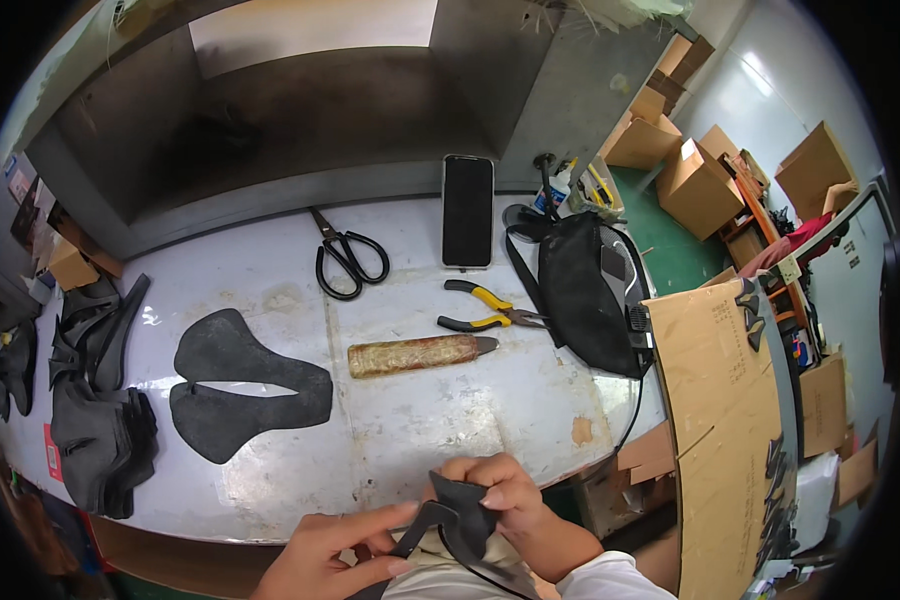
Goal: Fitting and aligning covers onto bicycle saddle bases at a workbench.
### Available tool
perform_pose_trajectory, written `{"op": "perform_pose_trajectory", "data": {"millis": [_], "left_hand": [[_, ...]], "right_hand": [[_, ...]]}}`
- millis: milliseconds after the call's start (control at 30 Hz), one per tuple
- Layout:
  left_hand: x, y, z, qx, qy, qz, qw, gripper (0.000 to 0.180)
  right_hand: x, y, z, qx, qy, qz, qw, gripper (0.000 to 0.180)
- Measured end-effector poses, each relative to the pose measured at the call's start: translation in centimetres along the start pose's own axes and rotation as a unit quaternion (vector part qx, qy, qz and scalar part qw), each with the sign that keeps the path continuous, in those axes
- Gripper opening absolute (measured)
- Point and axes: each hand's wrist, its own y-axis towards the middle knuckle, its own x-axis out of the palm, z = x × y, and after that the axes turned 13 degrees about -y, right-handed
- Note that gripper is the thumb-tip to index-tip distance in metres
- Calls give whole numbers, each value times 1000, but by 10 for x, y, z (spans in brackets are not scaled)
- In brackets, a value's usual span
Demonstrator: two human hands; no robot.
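Observation:
Close to my body, at the table's front edge, I hold a dark, bent shoe upper piece (467, 510) of leather-like material. My right hand (508, 497) pinches its upper part between thumb and fingers. On its left strip are the fingertips of my left hand (335, 552), thumb and forefinger on either side. Beyond my hands lies a tape-wrapped knife (415, 354) with a short dark blade. A flat, split black upper piece (255, 385) rests to its left. Yellow-and-black pliers (492, 306) lie farther right.
Black-handled scissors (348, 262) and a phone (468, 212) lie farther back, before a grey metal hood (320, 190). Stacked black pieces (100, 440) stand at left. A black bag (582, 290) sits at right, beside a cardboard sheet (720, 420).

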Motion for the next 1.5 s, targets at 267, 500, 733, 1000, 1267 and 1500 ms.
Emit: {"op": "perform_pose_trajectory", "data": {"millis": [267, 500, 733, 1000, 1267, 1500], "left_hand": [[-3, 6, 5, -54, -18, -57, 997, 53], [-1, 6, 5, -79, 28, -66, 994, 44], [7, 7, 14, -11, 156, -70, 985, 41], [11, 1, -9, 22, 72, -32, 997, 42], [-1, -5, -14, -8, 88, -63, 994, 49], [1, -12, -17, 42, 90, 13, 995, 45]], "right_hand": [[-8, -2, 8, 36, -223, -54, 973, 22], [3, 2, 9, 86, -178, -18, 980, 13], [-3, 6, 9, 137, -145, -75, 977, 15], [17, 1, 16, 99, -161, 19, 982, 16], [11, -9, 9, 159, -36, 36, 986, 29], [28, 2, 3, 273, -13, -30, 961, 40]]}}
